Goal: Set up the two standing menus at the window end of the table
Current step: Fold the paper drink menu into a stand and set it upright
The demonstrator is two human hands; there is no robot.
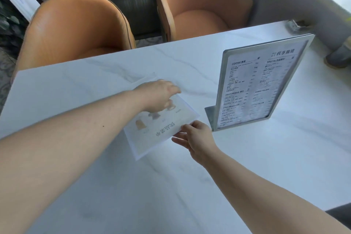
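Marble table (247, 167): framed standing menu (262, 85) upright; left of it, flat menu (152, 135), left hand (157, 97) spread on top, right hand (195, 137) pinching its corner.

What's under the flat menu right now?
The flat menu lies on the white table, left hand on top, right hand at its near corner. Its stand or foot, if any, is hidden.

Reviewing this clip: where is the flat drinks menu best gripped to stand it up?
Probably the near right corner of the flat menu, from the right: it overhangs slightly where the right hand pinches it, while the left hand presses on top.
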